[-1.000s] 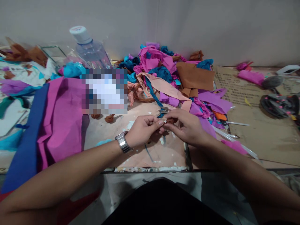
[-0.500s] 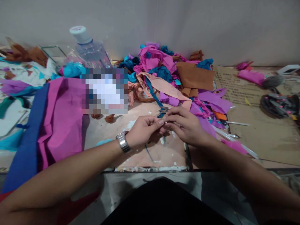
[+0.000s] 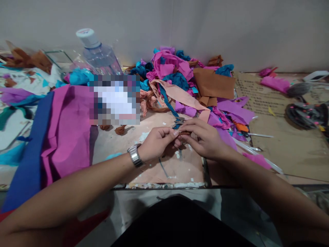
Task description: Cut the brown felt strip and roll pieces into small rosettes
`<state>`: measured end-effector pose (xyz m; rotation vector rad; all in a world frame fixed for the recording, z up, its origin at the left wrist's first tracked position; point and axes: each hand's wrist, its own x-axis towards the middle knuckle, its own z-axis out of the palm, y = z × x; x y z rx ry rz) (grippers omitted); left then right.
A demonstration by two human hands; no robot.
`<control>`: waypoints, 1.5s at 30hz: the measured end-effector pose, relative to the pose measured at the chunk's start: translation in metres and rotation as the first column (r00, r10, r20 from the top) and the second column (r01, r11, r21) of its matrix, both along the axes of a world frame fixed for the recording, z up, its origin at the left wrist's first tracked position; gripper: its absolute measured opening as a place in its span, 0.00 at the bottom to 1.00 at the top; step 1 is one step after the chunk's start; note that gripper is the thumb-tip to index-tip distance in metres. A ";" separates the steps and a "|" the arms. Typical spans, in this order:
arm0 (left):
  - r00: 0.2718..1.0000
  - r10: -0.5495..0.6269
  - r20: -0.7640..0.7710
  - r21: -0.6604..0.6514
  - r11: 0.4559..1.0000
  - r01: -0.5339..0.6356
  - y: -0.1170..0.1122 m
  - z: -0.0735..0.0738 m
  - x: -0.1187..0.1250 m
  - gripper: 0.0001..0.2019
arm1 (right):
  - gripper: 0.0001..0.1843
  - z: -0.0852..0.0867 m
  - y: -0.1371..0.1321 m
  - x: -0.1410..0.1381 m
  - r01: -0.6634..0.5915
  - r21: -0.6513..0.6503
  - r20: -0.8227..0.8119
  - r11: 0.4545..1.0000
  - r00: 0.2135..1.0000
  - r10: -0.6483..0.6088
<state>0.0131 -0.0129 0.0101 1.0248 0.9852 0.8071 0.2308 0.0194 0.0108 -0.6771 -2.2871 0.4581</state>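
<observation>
My left hand, with a metal watch on its wrist, and my right hand meet fingertip to fingertip over the pinkish work board. Both are closed in a pinch on a small brown piece of crepe paper held between them. Most of that piece is hidden by the fingers. Small scissors lie just beyond the fingertips, beside a blue paper strip.
A heap of pink, blue, purple and brown paper scraps fills the back of the table. Folded magenta and blue sheets lie left. A water bottle stands behind. Cardboard, orange-handled scissors and a dark bundle sit right.
The fingers have shifted slightly around the brown piece; it was hidden half a second ago and shows again between the fingertips. The arms stay where they were.
</observation>
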 end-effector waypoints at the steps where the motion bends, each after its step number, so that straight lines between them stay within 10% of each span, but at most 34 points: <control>1: 1.000 0.001 -0.017 0.028 1.000 -0.001 0.000 0.000 0.000 0.26 | 0.13 0.001 -0.001 0.000 0.006 -0.009 -0.003 1.000 1.000 -0.006; 20: 0.969 0.076 -0.236 0.432 0.901 0.035 -0.001 -0.013 -0.006 0.14 | 0.09 0.003 -0.002 -0.002 -0.031 -0.092 -0.019 0.995 0.999 0.029; 45: 0.994 0.097 0.042 0.143 0.984 -0.102 0.002 -0.006 0.001 0.16 | 0.07 0.002 -0.004 -0.002 -0.003 -0.113 0.005 0.994 1.000 0.003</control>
